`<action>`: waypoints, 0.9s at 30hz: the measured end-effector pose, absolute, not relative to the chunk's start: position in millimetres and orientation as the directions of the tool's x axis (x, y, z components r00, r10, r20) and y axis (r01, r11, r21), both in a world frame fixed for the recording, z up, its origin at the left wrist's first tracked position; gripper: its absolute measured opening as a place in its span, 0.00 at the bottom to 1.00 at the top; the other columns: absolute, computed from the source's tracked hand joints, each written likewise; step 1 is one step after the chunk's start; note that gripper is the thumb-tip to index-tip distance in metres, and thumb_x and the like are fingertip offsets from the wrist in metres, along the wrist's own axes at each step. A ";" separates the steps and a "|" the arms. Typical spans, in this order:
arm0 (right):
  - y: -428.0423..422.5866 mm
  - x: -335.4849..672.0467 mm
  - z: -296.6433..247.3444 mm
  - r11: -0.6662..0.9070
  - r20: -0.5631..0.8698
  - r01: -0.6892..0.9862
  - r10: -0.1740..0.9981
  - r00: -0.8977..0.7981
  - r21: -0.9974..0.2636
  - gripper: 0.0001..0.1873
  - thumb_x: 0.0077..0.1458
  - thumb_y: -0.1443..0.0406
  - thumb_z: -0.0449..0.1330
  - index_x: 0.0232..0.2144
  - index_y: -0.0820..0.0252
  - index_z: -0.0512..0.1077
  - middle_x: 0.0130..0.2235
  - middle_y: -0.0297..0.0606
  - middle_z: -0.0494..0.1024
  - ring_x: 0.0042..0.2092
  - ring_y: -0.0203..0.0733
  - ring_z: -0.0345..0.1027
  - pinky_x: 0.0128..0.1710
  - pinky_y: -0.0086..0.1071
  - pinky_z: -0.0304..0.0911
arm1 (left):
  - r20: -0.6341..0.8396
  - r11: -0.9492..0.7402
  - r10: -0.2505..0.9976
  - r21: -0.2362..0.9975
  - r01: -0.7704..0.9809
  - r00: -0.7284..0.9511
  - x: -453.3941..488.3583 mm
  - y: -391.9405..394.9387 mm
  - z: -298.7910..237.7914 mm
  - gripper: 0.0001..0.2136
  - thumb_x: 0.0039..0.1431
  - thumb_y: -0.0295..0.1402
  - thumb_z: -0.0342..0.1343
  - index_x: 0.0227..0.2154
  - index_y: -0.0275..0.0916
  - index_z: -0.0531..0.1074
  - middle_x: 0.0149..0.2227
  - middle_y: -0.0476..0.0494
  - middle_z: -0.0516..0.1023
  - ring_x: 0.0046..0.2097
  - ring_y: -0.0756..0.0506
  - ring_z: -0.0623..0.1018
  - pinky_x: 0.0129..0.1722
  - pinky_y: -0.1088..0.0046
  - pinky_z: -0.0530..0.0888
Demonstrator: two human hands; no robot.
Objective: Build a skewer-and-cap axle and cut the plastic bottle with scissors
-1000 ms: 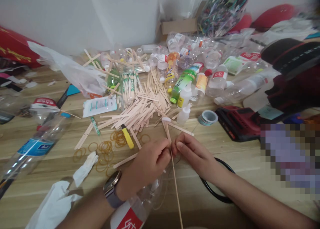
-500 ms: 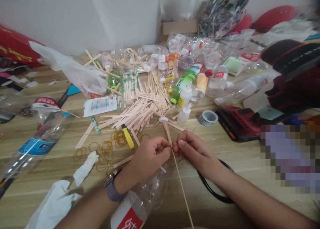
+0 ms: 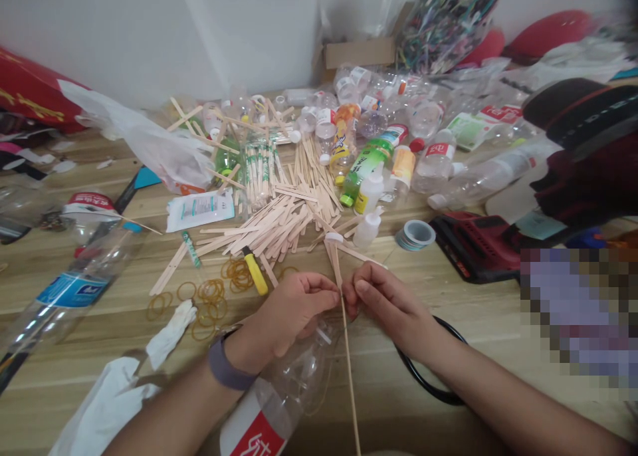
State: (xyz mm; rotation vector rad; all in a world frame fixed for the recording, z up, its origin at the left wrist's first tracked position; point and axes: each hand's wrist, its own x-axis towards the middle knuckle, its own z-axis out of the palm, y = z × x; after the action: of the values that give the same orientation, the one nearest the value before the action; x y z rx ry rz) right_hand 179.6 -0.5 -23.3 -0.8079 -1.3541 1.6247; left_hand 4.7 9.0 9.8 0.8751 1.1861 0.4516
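Observation:
My left hand [image 3: 300,308] pinches a thin wooden stick [image 3: 351,376] between thumb and fingers, where its upper end meets flat craft sticks [image 3: 335,263]. The stick runs down towards the bottom edge of the view. At the far end of the craft sticks is a white ring-like piece [image 3: 333,237], with another craft stick crossing there. Just right of the joint, my right hand [image 3: 389,303] has its fingers curled and thumb pressed in; whatever they hold is too small to make out. A clear plastic bottle [image 3: 269,409] with a red label lies beneath my left forearm.
Loose craft sticks [image 3: 279,227] are heaped ahead, with plastic bottles [image 3: 371,167] behind. Rubber bands [image 3: 209,300] and a yellow-handled tool [image 3: 256,275] lie left. To the right are a tape roll [image 3: 416,234], a black cable [image 3: 428,376] and a red-and-black power tool [image 3: 463,246].
The thin stick has swung so its lower end is further left, while the white piece has shifted slightly right. My left wrist has turned, hiding the watch face. My right hand has barely moved.

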 end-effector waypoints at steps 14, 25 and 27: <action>2.1 175.7 -25.3 -0.170 -0.075 -0.298 0.950 -0.304 -0.939 0.18 0.59 0.52 0.61 0.29 0.58 0.65 0.36 0.37 0.71 0.33 0.38 0.65 0.33 0.32 0.65 | -0.498 0.558 0.767 0.829 -0.036 0.406 2.6 8.8 6.3 0.07 0.53 0.37 0.57 0.28 0.39 0.69 0.13 0.61 0.55 0.15 0.58 0.49 0.15 0.77 0.43; 1.2 177.6 -27.7 0.218 0.119 0.353 0.952 -0.282 -0.910 0.12 0.63 0.61 0.52 0.27 0.57 0.65 0.27 0.35 0.69 0.30 0.39 0.61 0.29 0.32 0.57 | -0.389 0.428 0.852 0.903 -0.039 0.351 3.3 8.0 1.4 0.08 0.51 0.36 0.59 0.28 0.36 0.71 0.21 0.57 0.60 0.20 0.57 0.54 0.19 0.75 0.47; 1.6 177.2 -28.9 0.197 0.090 0.389 0.957 -0.276 -0.900 0.13 0.63 0.60 0.52 0.27 0.58 0.66 0.26 0.35 0.69 0.29 0.39 0.61 0.28 0.31 0.56 | -0.392 0.435 0.849 0.899 -0.046 0.353 3.6 7.9 1.7 0.08 0.51 0.36 0.59 0.29 0.36 0.72 0.19 0.58 0.59 0.20 0.56 0.52 0.19 0.75 0.47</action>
State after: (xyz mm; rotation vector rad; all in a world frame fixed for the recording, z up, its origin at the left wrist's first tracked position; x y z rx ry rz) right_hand 177.2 1.6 -28.9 -1.2636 -1.7838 1.0452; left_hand 3.6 7.9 1.7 0.9473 1.0488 0.7080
